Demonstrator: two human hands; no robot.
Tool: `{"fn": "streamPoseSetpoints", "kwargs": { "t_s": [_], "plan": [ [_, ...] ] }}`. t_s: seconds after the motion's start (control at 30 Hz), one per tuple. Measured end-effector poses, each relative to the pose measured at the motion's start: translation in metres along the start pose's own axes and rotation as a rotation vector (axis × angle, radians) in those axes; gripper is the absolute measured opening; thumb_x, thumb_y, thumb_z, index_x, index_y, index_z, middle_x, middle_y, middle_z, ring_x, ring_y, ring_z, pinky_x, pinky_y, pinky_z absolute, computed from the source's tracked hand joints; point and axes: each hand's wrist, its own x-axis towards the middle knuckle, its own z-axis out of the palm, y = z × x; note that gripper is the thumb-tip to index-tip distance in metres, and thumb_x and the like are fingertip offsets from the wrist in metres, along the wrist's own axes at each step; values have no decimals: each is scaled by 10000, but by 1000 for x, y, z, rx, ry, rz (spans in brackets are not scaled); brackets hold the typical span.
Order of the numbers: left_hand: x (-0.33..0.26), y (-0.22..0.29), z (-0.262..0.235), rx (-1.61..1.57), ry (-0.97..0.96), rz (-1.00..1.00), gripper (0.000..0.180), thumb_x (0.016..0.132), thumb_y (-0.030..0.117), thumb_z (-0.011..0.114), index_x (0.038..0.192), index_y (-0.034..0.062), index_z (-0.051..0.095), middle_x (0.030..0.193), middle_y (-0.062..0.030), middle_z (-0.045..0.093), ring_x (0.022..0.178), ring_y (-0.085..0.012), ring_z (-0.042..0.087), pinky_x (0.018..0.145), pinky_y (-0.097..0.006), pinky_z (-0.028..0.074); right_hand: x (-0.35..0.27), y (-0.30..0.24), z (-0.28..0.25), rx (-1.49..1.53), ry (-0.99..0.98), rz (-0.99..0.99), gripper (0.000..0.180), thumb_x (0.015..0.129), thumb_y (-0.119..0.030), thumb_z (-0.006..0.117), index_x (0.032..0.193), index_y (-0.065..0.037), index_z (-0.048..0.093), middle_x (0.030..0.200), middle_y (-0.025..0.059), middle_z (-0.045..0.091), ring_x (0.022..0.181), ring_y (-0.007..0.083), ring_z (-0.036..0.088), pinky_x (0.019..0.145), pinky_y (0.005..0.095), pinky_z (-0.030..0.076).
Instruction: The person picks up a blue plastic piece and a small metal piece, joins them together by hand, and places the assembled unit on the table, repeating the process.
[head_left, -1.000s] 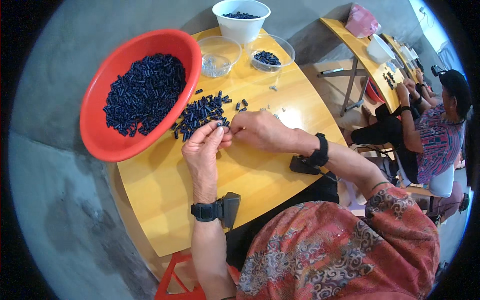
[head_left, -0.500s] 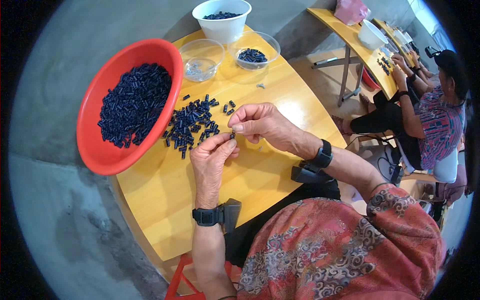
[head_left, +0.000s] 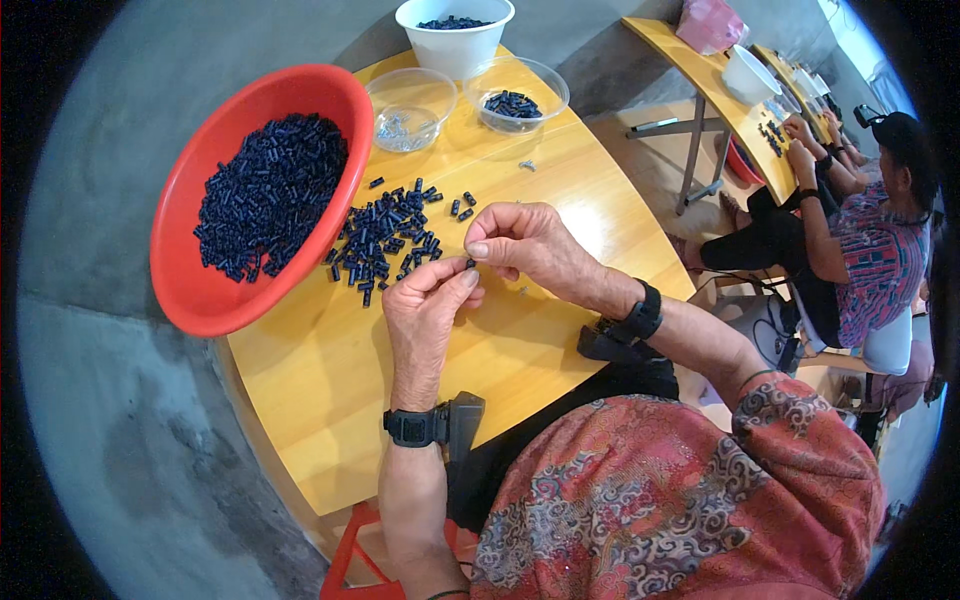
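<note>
Both hands have drawn back from the loose pile toward the person's chest since a second ago, and now meet over the bare desk (head_left: 330,400). Between them sits one small dark blue piece (head_left: 470,263), pinched at the fingertips of the left hand (head_left: 425,310), while the right hand (head_left: 525,243) curls its thumb and forefinger down onto the same piece; what, if anything, the right fingers carry themselves is too small to tell. Held that close and high, the piece sits where the eyes can check it.

Just beyond the knuckles lies the loose pile of dark blue pieces (head_left: 385,238), spread thin within easy reach so single ones can be picked off. Touching its left edge, the big red bowl (head_left: 205,300) holds the bulk stock. At the far end of the desk stand a clear bowl with small pale bits (head_left: 410,95), a clear bowl with a few dark pieces (head_left: 515,95) and a white tub (head_left: 455,35), apparently kept apart by contents. Each wrist wears a black band with a small box.

At a second yellow desk (head_left: 700,70) to the right, another person (head_left: 880,250) works over similar pieces.
</note>
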Motion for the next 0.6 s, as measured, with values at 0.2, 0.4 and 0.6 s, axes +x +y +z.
{"fn": "streamPoseSetpoints", "kwargs": {
  "t_s": [0.2,0.4,0.6],
  "plan": [
    [1,-3,0,-9,-12,26,172,841,39,650,990,-42,675,832,-83,674,676,-120,643,617,-233,543,1,-2,3,-67,-18,-86,70,888,-86,626,863,-20,623,766,-7,623,689,54,558,596,211,469],
    [1,-6,2,-15,5,41,140,836,13,659,957,-52,682,790,-76,677,655,-110,641,604,-221,536,2,8,0,-216,-5,-228,60,862,-57,661,849,-15,621,761,-8,608,686,55,533,599,211,444],
    [1,-9,4,26,2,35,113,840,17,656,927,-47,688,775,-63,675,651,-102,634,601,-221,531,8,0,-4,-605,5,-528,116,757,-49,701,761,-26,588,691,96,568,648,243,580,574,330,458]
  ]
}}
